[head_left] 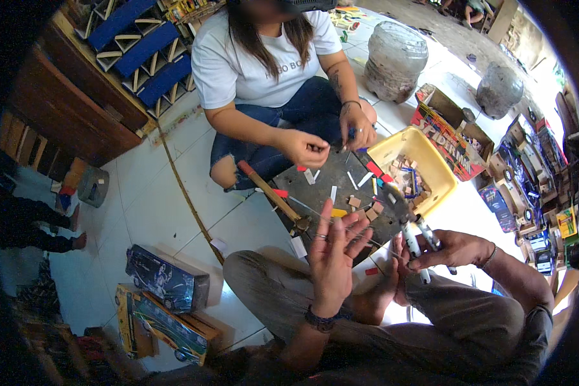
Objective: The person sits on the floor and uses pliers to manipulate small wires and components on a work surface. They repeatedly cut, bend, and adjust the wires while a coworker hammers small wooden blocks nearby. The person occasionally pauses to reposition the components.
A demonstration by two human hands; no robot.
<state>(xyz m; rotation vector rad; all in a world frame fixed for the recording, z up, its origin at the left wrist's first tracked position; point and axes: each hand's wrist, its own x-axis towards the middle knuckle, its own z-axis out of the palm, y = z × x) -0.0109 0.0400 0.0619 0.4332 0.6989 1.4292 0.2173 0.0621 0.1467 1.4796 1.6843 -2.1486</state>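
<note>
My right hand (pixel 455 249) is closed around pliers (pixel 413 239) with white-wrapped handles and a dark head pointing away from me. My left hand (pixel 334 260) is raised palm-up with its fingers spread. Thin, wire-like strands cross the left fingers; whether the hand grips them I cannot tell. Beyond both hands lies a dark work board (pixel 331 183), strewn with small wooden blocks (pixel 371 211) and white, red and yellow strips. A hammer (pixel 270 196) with a wooden handle rests across its left edge.
A person (pixel 270 83) sits opposite, both hands above the board's far edge. Right of it stands a yellow tub (pixel 445 183) of wooden pieces. Printed boxes (pixel 167 278) lie at left, toy-like wooden vehicles (pixel 527 174) at far right. Blue racks (pixel 138 51) stand behind.
</note>
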